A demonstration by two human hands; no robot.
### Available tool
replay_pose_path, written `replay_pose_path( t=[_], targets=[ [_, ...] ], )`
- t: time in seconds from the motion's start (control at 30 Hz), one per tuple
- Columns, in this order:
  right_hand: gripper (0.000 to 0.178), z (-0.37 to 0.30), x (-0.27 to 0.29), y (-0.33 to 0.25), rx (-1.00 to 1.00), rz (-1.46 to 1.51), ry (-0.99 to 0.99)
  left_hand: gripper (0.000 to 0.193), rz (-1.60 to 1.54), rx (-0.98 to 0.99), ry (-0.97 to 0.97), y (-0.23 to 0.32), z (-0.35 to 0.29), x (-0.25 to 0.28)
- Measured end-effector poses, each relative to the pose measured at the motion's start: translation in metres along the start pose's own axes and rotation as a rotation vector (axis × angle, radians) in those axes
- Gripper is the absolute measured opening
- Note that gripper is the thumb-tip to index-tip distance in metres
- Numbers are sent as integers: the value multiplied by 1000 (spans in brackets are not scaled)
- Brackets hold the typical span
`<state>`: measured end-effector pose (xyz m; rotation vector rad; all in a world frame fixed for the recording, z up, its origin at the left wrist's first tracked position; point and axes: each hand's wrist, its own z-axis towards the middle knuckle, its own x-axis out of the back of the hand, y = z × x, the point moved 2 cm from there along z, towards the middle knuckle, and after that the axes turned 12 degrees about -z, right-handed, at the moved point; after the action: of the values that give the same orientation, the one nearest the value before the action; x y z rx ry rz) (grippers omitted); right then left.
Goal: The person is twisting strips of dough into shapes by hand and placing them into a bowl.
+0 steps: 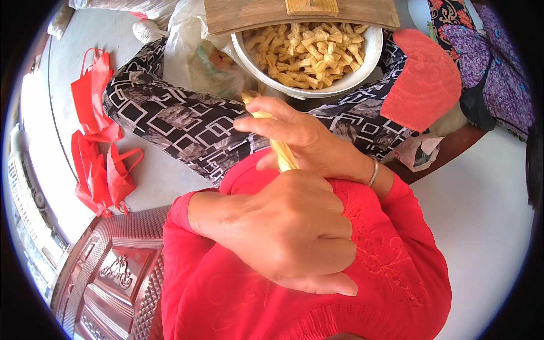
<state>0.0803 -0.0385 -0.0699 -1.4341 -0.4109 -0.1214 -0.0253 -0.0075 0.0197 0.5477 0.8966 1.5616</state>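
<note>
A twisted yellow strip (283, 156), which looks like bean curd skin, runs between my two hands in front of my red top. My left hand (277, 232) is closed in a fist round its near end, thumb pointing right. Farther along, my right hand (306, 136), with a bracelet at the wrist, grips the strip between thumb and fingers; two fingers reach out past it. The strip's far tip sticks out beyond them. Just ahead is a white basin (309, 92) heaped with knotted yellow pieces (323, 51) of similar material.
A wooden board (249, 17) spans the basin's far side, with a smaller wood block (311, 7) on it. A clear plastic bag (184, 62) lies left of the basin. Pink cloth (422, 79) rests at right. Red bags (96, 96) lie on the left floor, near a carved panel (122, 272).
</note>
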Motion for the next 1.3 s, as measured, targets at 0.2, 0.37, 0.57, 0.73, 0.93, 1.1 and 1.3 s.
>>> replay_pose_path(
  t=[0.2, 0.37, 0.57, 0.73, 0.93, 1.1, 1.3],
  targets=[
    [19, -27, 86, -11, 42, -797, 714, 33, -18, 155, -69, 21, -4, 28],
    [7, -92, 124, -36, -228, -625, 679, 26, 122, 394, 50, 36, -33, 56],
    [11, -122, 113, -18, -621, -371, 197, 8, 706, 832, 520, 21, -62, 76],
    [17, -102, 90, -15, -387, -409, 219, 20, 1201, 697, 24, -29, -63, 82],
    [14, -53, 58, -3, -89, -526, 241, 47, 533, 584, -47, -62, 0, 29],
    [21, -56, 93, 28, -312, -640, 199, 24, 494, 862, 27, -98, -14, 51],
    [27, -62, 100, 43, -405, -474, 324, 18, 550, 880, 105, -110, -18, 63]
  ],
)
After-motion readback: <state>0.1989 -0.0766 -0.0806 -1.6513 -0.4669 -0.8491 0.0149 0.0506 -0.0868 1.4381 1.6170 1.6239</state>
